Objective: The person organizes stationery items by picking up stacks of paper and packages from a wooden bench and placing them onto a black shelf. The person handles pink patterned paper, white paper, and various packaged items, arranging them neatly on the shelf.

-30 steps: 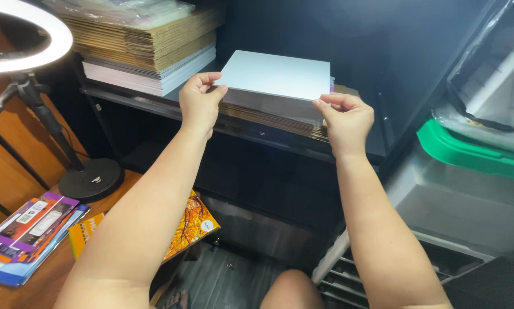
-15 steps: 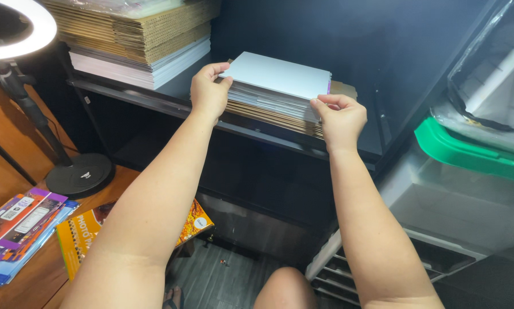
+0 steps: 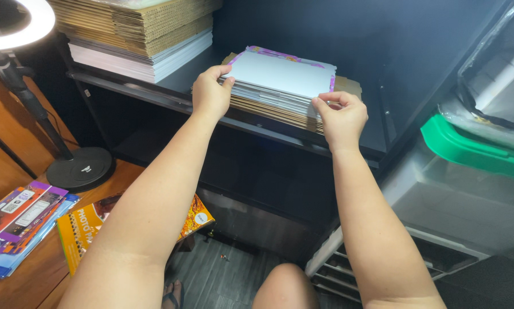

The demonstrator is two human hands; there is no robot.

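A stack of flat white sheets (image 3: 283, 74) with purple edges lies on brown cardboard sheets (image 3: 268, 111) on a black shelf (image 3: 171, 97). My left hand (image 3: 211, 91) grips the stack's near left corner, thumb on top. My right hand (image 3: 340, 117) pinches the near right corner of the same stack. Both forearms reach up from the bottom of the view.
A taller pile of brown and white cardboard sheets (image 3: 137, 34) fills the shelf's left end. A ring light (image 3: 20, 26) on a round-based stand (image 3: 80, 169) stands left. Colourful packets (image 3: 22, 220) and an orange booklet (image 3: 85, 226) lie on the wooden surface. A green-lidded plastic bin (image 3: 474, 151) sits right.
The white stack has come down from a raised position onto the cardboard on the shelf. Both hands stayed on its near corners and followed it down.
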